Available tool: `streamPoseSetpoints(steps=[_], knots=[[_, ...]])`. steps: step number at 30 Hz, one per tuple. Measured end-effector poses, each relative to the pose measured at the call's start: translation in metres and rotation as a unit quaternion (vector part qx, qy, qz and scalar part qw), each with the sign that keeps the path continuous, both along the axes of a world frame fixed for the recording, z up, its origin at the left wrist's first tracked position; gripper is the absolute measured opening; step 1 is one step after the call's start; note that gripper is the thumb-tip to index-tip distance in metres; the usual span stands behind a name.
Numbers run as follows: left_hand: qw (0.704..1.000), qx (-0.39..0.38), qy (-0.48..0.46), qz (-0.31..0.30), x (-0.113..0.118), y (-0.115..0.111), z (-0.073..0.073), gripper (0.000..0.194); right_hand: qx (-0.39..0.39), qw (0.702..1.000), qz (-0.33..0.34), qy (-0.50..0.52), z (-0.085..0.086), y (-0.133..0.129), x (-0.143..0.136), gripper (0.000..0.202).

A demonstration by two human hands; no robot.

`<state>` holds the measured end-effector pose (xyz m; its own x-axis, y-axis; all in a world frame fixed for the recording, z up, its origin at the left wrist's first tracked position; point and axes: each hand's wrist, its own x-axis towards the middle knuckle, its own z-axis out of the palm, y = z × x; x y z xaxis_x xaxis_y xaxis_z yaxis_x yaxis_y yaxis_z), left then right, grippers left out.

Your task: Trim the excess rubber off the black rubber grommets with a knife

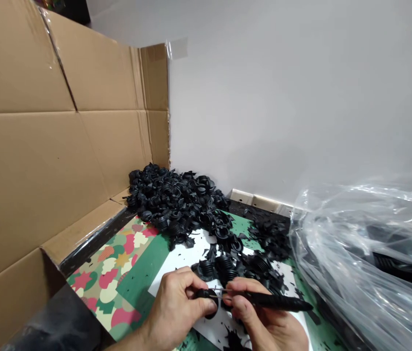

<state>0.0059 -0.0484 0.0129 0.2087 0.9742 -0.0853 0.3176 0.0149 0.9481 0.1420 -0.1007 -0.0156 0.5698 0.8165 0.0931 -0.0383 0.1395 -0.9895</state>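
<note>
My left hand (178, 307) pinches a small round black rubber part (211, 308) between thumb and fingers, low in the middle of the head view. Just right of it, my right hand (260, 317) is closed on a black-handled tool (282, 301). Two thin metal prongs of the tool reach left to the rubber part. Behind both hands, ribbed black rubber pieces (228, 268) lie on a white sheet (171, 265).
A large heap of black rubber pieces (177, 195) rests against the wall and a cardboard panel (27, 170). Black scraps (271, 236) lie farther right. A clear plastic bag (337, 234) with black parts bulges at the right. Patterned paper (118, 273) covers the left of the green surface (145, 268).
</note>
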Motion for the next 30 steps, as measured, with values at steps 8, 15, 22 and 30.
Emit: streamPoseSetpoints(steps=[8,15,22,30], knots=[[1.0,-0.017,-0.023,-0.008,0.001,-0.004,-0.003,0.007,0.052,0.999,-0.002,-0.008,-0.003,0.001,-0.005,0.009],[1.0,-0.008,0.0,-0.018,0.001,-0.003,0.001,0.007,-0.019,1.0,0.017,0.0,-0.005,0.0,-0.002,0.021],[0.996,0.064,0.047,-0.046,-0.002,-0.008,0.002,0.006,0.051,0.996,0.018,-0.069,-0.007,0.001,-0.006,0.022],[0.976,-0.162,-0.148,-0.006,-0.002,0.0,-0.003,0.034,-0.057,0.986,-0.109,-0.113,0.009,0.0,0.014,0.04]])
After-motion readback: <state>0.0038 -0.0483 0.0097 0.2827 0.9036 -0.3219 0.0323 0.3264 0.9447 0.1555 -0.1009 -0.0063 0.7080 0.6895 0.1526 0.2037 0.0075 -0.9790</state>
